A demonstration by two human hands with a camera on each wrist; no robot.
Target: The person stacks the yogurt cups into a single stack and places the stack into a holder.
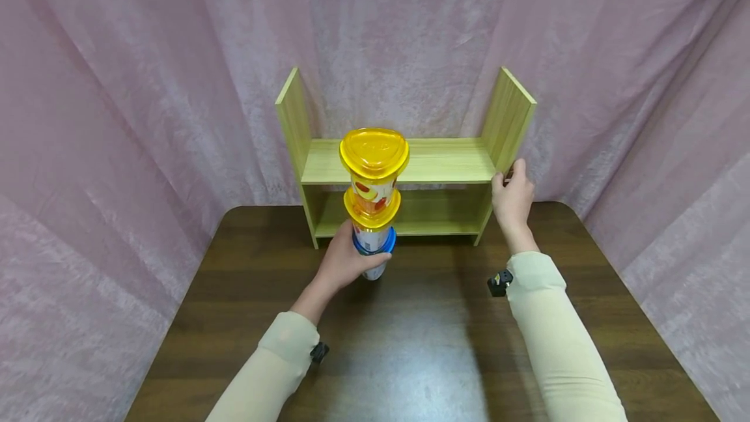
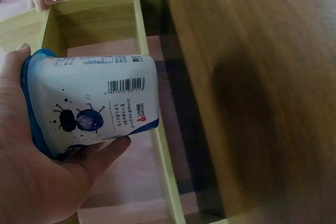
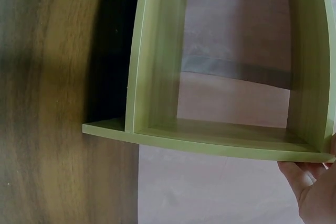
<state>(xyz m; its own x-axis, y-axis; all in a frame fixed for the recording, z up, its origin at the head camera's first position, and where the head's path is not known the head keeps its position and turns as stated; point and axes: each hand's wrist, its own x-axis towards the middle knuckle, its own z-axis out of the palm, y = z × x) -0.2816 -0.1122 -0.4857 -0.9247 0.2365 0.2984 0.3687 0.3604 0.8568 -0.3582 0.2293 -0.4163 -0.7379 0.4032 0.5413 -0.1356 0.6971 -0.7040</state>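
Observation:
My left hand grips the lowest of three lidded plastic cups stacked upright, its fingers curled round the cup near the blue lid. That white cup shows a barcode and a dark cartoon figure in the left wrist view, its base in the air. Above it rise two cups with yellow lids; the upper one has a fruit print. The stack stands in front of a light wooden shelf. At the shelf's right side panel, my right hand pinches the edge between thumb and fingers.
The shelf has two levels and two raised side panels, and stands at the far edge of a dark brown wooden table. Pink curtains hang behind and at both sides. Small black devices are strapped at the wrists.

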